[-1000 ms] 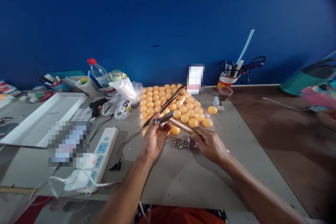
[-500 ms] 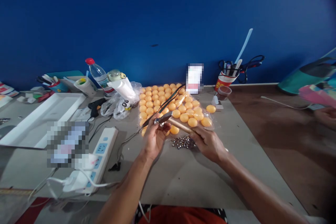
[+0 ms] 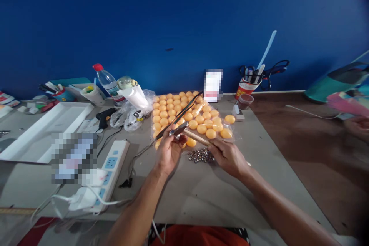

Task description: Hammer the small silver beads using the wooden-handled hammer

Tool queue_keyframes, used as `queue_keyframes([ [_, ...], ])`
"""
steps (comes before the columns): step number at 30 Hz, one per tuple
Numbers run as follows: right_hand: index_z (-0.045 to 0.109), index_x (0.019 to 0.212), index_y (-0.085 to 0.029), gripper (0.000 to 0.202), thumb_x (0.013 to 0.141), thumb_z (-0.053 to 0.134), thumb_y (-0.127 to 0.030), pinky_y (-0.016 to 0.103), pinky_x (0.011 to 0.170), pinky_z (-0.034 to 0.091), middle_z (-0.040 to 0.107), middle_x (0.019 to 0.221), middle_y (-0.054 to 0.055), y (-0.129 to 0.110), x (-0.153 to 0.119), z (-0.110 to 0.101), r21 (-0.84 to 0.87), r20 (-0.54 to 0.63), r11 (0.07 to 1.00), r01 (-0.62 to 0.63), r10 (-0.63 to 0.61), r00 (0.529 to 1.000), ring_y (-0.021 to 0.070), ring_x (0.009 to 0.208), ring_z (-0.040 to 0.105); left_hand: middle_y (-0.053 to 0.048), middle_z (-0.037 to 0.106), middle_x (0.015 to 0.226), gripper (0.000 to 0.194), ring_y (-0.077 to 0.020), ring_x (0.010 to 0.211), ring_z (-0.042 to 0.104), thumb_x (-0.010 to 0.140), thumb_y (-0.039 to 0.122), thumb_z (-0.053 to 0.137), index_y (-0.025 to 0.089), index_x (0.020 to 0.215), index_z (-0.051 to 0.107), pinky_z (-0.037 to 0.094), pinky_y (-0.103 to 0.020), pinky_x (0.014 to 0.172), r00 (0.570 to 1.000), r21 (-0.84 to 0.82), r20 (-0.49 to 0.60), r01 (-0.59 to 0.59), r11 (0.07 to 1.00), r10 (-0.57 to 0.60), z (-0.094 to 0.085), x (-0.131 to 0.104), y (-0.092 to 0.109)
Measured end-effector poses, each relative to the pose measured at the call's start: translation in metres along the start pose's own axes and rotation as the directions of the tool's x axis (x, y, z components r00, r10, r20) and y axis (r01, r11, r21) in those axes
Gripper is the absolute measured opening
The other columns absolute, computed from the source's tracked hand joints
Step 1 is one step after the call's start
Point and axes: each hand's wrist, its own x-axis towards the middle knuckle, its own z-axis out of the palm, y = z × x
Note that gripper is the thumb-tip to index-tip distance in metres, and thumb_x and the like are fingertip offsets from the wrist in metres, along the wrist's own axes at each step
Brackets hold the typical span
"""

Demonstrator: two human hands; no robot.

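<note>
My right hand (image 3: 227, 155) is wrapped round the wooden handle of a hammer (image 3: 197, 137), whose dark metal head points left. Close to that head, the fingers of my left hand (image 3: 169, 148) are pinched on a small shiny metal piece (image 3: 176, 135), too small to make out well. Behind both hands lie many orange balls (image 3: 201, 128) in clear plastic, with a dark strap (image 3: 187, 109) across them. A pile of small shiny metal pieces (image 3: 198, 155) sits on the grey table just below the hammer handle.
At left are a power strip (image 3: 111, 169) with cables, a blurred phone (image 3: 75, 157), a white tray (image 3: 77, 117), a glue gun (image 3: 106, 117) and a bottle (image 3: 108, 82). A red cup of tools (image 3: 245, 87) stands behind right. Another person's hand (image 3: 359, 126) shows far right.
Both hands and the hammer hold almost the same pose. The other person's hand and the pink item at far right have shifted slightly.
</note>
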Motion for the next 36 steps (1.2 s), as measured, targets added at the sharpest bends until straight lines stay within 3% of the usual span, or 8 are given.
queue_keyframes([
  [14,0.050,0.074,-0.021,0.028,0.095,0.040,-0.037,0.024,0.055,0.032,0.057,0.066,0.001,0.0017,-0.0002,-0.0004,0.020,0.027,0.999,-0.031,0.031,0.999,0.0139,0.058,0.052,-0.006,0.074,0.087,0.031,-0.0175,0.076,0.071,0.076,0.021,0.068,0.021,0.107,0.065,0.055,-0.031,0.076,1.000,0.017,0.002,-0.010,1.000,0.010,0.0000,0.0001,0.0036],
  [36,0.054,0.078,-0.020,0.028,0.096,0.040,-0.038,0.025,0.056,0.033,0.059,0.068,0.001,0.0021,-0.0010,0.0023,0.045,0.035,0.998,-0.043,0.041,0.999,0.0143,0.059,0.052,-0.006,0.075,0.086,0.030,-0.0166,0.075,0.071,0.078,0.022,0.065,0.019,0.108,0.066,0.054,-0.030,0.077,1.000,-0.028,-0.009,-0.021,0.999,0.020,-0.0029,0.0030,0.0062],
])
